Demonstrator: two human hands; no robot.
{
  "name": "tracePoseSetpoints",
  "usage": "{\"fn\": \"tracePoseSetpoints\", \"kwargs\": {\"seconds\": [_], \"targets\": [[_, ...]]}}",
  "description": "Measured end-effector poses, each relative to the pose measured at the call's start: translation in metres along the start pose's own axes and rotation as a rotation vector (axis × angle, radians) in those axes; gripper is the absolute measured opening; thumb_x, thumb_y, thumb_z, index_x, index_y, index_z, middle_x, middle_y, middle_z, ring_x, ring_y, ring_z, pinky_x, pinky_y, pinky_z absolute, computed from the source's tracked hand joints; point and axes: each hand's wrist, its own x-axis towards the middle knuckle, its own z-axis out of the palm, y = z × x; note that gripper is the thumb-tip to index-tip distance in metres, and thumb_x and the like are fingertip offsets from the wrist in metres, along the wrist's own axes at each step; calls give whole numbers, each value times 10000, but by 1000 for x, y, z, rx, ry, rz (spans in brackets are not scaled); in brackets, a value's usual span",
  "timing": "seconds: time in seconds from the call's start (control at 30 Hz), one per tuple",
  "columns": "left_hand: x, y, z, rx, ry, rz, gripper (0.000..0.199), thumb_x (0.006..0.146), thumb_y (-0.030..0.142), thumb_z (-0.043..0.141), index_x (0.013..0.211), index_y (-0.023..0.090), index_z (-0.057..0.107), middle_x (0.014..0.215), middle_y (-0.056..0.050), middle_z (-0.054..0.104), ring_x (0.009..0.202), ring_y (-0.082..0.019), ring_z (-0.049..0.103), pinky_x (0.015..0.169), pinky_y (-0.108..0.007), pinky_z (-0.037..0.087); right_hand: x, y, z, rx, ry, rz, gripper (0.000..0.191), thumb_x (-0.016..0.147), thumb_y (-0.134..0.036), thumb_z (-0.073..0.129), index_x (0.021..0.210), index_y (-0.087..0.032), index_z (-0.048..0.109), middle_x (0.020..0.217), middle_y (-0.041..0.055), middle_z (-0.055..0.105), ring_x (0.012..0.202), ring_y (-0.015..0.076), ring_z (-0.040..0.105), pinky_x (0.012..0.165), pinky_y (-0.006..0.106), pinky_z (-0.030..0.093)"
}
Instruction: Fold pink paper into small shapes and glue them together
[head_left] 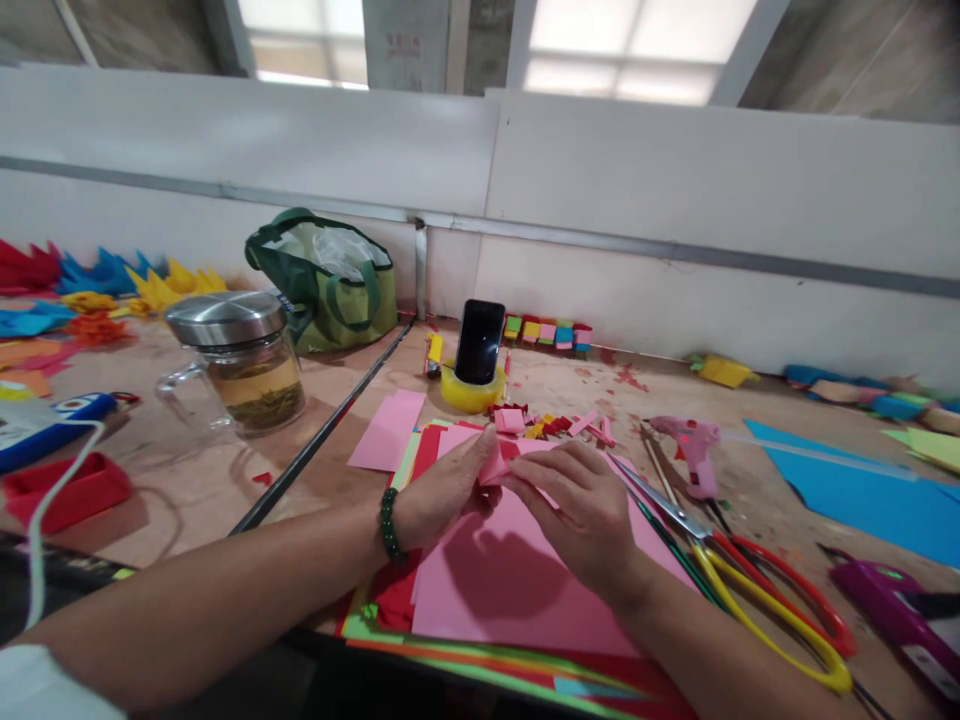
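Observation:
Both hands meet over a stack of coloured paper whose top is a large pink sheet (495, 590). A small folded piece of pink paper (493, 466) is pinched between them. My left hand (442, 495), with a green bead bracelet (389, 525) at the wrist, grips its left side with thumb and fingers closed. My right hand (581, 505) closes its thumb and fingertips on the right edge. Parts of the fold are hidden behind the fingers. Just beyond lie small pink, red and yellow paper pieces (551, 425). Scissors with red and yellow handles (697, 530) lie right of my right hand.
A phone (480, 342) leans upright on a yellow tape roll (472, 390). A pink glue gun (694, 450) and a purple tool (885, 600) lie right, near blue paper (862, 490). Left stand a glass tea mug (251, 375), a green bag (337, 290) and a red tray (67, 495).

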Motion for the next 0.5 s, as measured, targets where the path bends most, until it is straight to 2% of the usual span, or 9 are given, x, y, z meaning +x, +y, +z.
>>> {"fn": "tracePoseSetpoints", "kwargs": {"seconds": [0.27,0.5], "targets": [[-1,0,3,14,29,5,470,842,629,504,789,163,488,636,28,483,521,-77,446,481,-200,381,1,-5,3,58,22,48,131,793,-162,718,911,-206,679,822,37,739,733,184,640,683,361,502],[-1,-2,3,0,14,-16,495,823,660,502,774,168,476,633,29,472,539,-83,448,482,-200,387,2,-4,5,78,19,19,105,812,-130,693,880,-207,676,795,25,738,689,167,624,673,354,484]]}}
